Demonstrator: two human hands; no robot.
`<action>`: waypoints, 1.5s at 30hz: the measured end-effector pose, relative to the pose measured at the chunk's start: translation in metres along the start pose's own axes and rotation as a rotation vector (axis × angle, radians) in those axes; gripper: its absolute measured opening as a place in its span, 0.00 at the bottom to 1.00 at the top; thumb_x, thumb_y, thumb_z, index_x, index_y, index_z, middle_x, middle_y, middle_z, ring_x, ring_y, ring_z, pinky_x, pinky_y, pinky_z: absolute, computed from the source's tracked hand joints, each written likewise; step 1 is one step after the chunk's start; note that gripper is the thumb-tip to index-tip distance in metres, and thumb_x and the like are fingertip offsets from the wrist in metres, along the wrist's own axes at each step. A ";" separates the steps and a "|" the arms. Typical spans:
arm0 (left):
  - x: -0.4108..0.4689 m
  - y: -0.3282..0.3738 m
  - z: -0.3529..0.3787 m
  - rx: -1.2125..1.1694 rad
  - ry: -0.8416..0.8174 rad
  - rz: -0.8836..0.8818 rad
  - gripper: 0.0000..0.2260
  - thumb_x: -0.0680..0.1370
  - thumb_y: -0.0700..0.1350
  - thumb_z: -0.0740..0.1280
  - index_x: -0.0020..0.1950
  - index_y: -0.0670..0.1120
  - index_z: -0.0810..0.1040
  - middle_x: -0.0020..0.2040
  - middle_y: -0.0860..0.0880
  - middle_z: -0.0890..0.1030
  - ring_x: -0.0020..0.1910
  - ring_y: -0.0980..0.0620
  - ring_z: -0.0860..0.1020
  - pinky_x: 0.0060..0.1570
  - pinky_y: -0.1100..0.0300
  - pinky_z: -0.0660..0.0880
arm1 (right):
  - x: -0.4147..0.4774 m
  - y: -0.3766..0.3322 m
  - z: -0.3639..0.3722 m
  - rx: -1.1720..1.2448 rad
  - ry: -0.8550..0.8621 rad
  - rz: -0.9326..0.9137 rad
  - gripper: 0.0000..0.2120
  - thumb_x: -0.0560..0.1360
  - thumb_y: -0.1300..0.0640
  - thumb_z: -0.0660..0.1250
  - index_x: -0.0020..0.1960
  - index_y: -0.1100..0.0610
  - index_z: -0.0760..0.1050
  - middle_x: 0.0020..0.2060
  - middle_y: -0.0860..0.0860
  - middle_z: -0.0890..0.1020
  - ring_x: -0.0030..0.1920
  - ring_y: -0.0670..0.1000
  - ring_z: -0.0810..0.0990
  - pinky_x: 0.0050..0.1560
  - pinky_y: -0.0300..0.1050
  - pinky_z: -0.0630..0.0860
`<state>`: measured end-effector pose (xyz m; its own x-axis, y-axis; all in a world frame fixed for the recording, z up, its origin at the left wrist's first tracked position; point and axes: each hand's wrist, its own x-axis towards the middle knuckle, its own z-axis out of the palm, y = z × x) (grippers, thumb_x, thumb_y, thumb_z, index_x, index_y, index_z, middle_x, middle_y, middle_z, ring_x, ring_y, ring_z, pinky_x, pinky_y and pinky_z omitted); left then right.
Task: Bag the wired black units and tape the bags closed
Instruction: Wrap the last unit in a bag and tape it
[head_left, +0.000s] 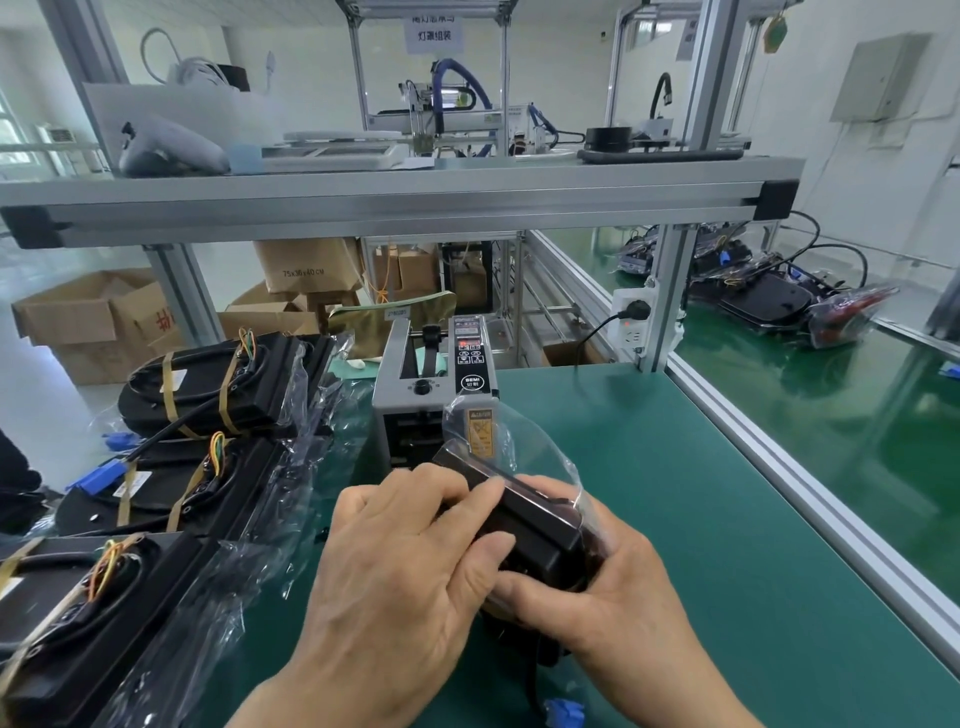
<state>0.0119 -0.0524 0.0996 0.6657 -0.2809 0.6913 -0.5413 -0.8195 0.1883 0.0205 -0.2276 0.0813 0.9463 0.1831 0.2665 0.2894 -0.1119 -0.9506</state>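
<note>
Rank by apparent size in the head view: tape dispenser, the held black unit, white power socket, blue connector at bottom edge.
1. tape dispenser and black unit: look alike; the unit is nearer and partly covered, so unranked.
2. white power socket
3. blue connector

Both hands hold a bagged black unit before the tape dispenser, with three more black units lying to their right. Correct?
Not quite: the head view shows the three other black units lying beyond the left hand, not the right hand; the rest stands.

left hand (395, 561) and right hand (597, 587) close together, low centre — fingers curled, both gripping the bagged black unit (540, 525)
</note>
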 end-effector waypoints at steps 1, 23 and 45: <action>-0.002 0.001 0.001 -0.001 0.002 -0.024 0.21 0.81 0.54 0.57 0.62 0.44 0.82 0.48 0.52 0.78 0.45 0.53 0.77 0.46 0.49 0.71 | 0.000 0.000 0.000 -0.002 -0.003 0.001 0.25 0.63 0.59 0.79 0.57 0.42 0.80 0.44 0.49 0.85 0.44 0.51 0.84 0.47 0.48 0.83; 0.061 -0.024 -0.009 -0.495 -0.275 -0.166 0.10 0.66 0.40 0.80 0.35 0.49 0.80 0.34 0.54 0.77 0.31 0.59 0.72 0.33 0.72 0.67 | 0.005 0.000 -0.017 0.136 -0.101 0.052 0.26 0.60 0.58 0.77 0.56 0.42 0.81 0.49 0.50 0.86 0.48 0.44 0.84 0.45 0.33 0.78; 0.067 -0.026 -0.006 -0.475 -0.383 -0.298 0.15 0.61 0.47 0.83 0.37 0.52 0.78 0.29 0.56 0.75 0.28 0.60 0.69 0.30 0.68 0.67 | 0.007 0.004 -0.023 0.139 -0.158 0.073 0.26 0.62 0.60 0.77 0.59 0.48 0.79 0.50 0.57 0.84 0.48 0.50 0.83 0.48 0.43 0.80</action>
<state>0.0673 -0.0462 0.1452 0.9092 -0.3054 0.2829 -0.4148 -0.6058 0.6790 0.0314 -0.2490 0.0827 0.9263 0.3317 0.1786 0.1883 0.0029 -0.9821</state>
